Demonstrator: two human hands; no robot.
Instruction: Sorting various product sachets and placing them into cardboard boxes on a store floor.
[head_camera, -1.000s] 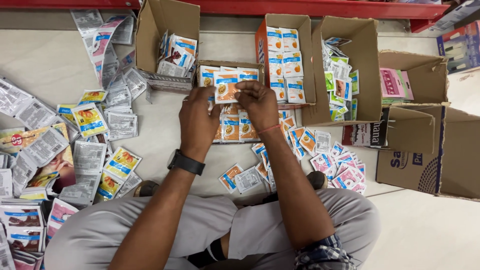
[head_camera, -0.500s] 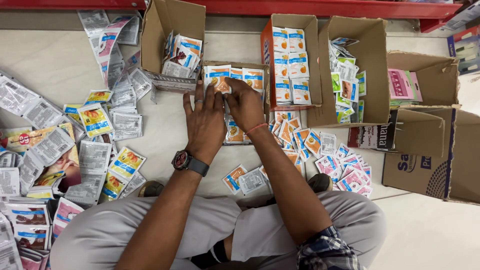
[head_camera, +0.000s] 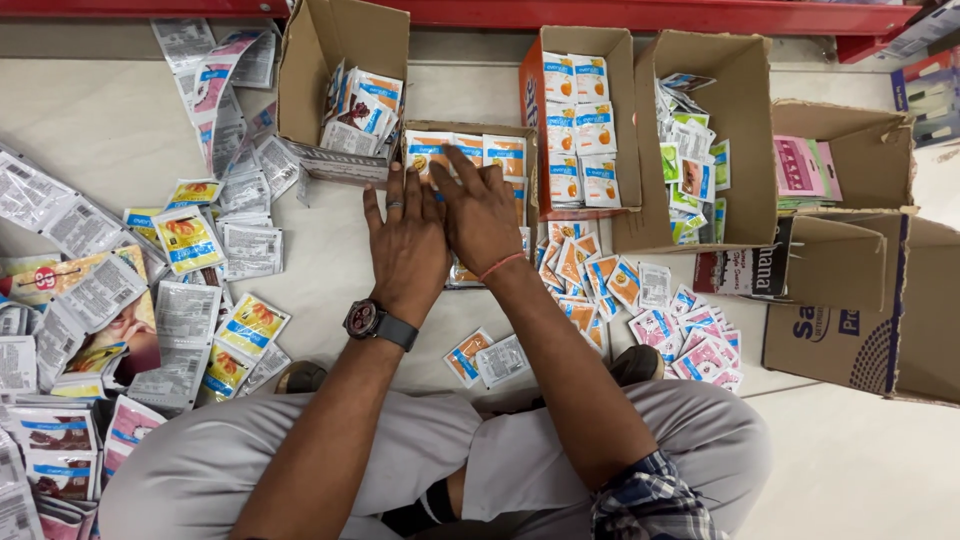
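The left hand (head_camera: 408, 240), wearing a ring and a dark wristwatch, lies palm down with fingers spread and released, pressing flat on the orange-and-white foil sachets (head_camera: 470, 152) that fill a low open cardboard tray (head_camera: 528, 180). The right hand (head_camera: 482, 208), a red thread at its wrist, lies beside it, touching it, fingers likewise extended and flat on the same sachets; neither hand is clenched around anything. The tray sits on the pale tiled floor (head_camera: 90, 130) directly ahead of the seated person's grey-trousered knees. Just behind and left of it stands a tilted brown cardboard box (head_camera: 345, 40) holding blue-and-white sachets. To the right, an orange-sided carton (head_camera: 535, 85) holds upright rows of white-and-blue sachets with orange fruit pictures, and next to it a taller brown box (head_camera: 745, 120) contains green-and-white sachets in loose order. Further right, a smaller box (head_camera: 870, 160) holds pink packets. Loose orange sachets (head_camera: 590, 270) and pink sachets (head_camera: 700, 345) lie between the tray and the right knee. Silver and yellow sachet strips (head_camera: 190, 240) cover the floor at left. Bare floor shows at upper left and at lower right.
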